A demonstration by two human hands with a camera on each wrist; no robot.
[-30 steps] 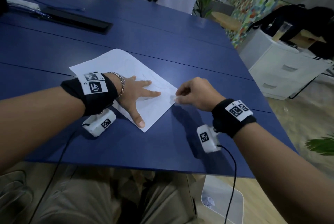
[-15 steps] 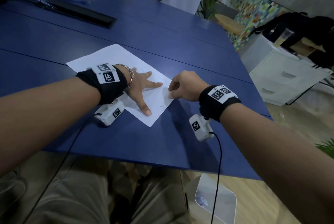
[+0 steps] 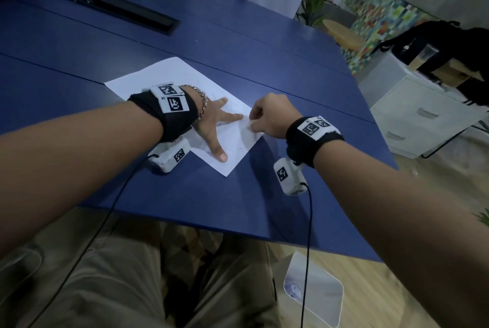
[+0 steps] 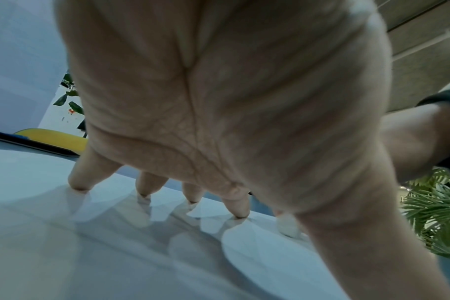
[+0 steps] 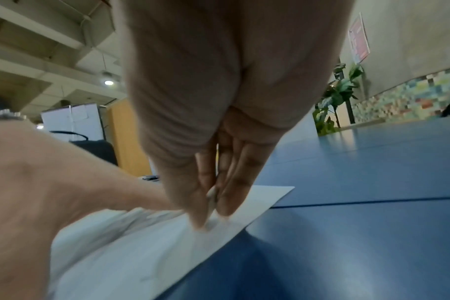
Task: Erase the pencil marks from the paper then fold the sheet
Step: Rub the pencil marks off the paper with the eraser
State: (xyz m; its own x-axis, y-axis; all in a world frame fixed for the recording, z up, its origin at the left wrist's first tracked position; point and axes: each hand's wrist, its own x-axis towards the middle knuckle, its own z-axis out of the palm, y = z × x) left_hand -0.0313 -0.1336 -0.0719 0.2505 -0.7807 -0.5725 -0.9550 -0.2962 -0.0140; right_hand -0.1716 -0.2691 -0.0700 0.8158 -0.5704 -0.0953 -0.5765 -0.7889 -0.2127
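Note:
A white paper sheet (image 3: pixel 172 73) lies at an angle on the blue table (image 3: pixel 238 44), with faint pencil marks (image 5: pixel 147 278) on its near part. My left hand (image 3: pixel 211 126) presses flat on the sheet, fingers spread and straight; the left wrist view shows the fingertips (image 4: pixel 80 184) planted on the paper (image 4: pixel 64 243). My right hand (image 3: pixel 252 122) is at the sheet's right edge, beside the left index finger. Its thumb and fingers pinch a small white eraser (image 5: pixel 211 195) down onto the paper (image 5: pixel 265 194). The hand hides most of the eraser.
A long black slot (image 3: pixel 127 10) runs across the table's far left. A white drawer cabinet (image 3: pixel 423 113) stands to the right of the table, and a white bin (image 3: pixel 315 290) sits on the floor under the near edge. Wrist-camera cables hang off the front edge.
My right hand has shifted slightly left, from the sheet's right corner further onto the paper, still pinching the eraser. My left hand stays pressed on the sheet.

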